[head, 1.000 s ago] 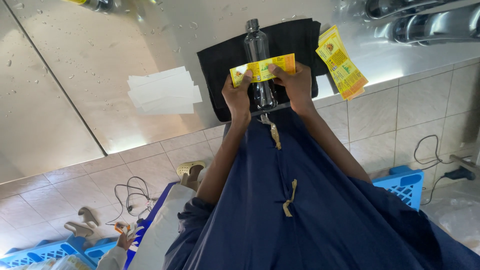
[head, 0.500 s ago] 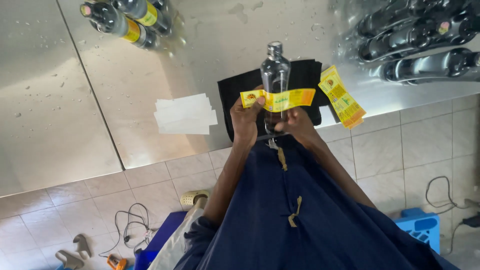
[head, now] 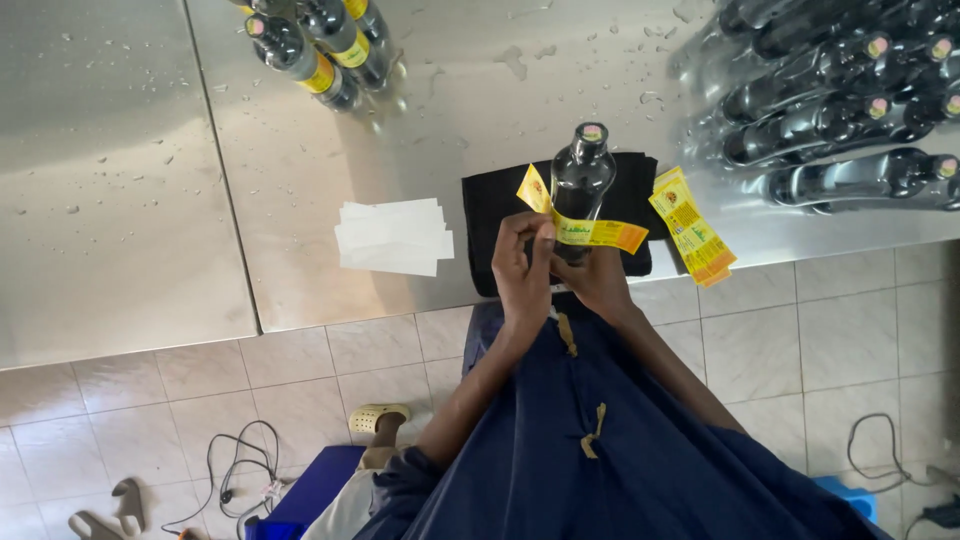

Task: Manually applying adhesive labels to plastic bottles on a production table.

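I had the bottle (head: pixel 580 185) upright on the black cloth (head: pixel 495 235) at the steel table (head: pixel 300 150) edge. My left hand (head: pixel 522 265) pinched the yellow label (head: pixel 590 232) against it; my right hand (head: pixel 597 280) gripped the base, steadying it.

Bottom of the clear bottle (head: pixel 580 185) lost behind the hands. Middle of the yellow label (head: pixel 590 232) tucked behind the left hand (head: pixel 522 268) fingers. Right hand (head: pixel 598 280) mostly covered, grip impossible to judge. Bottles at top left (head: pixel 320 45) and top right (head: pixel 850 110) chopped by the frame edge. Label print too small to make out.
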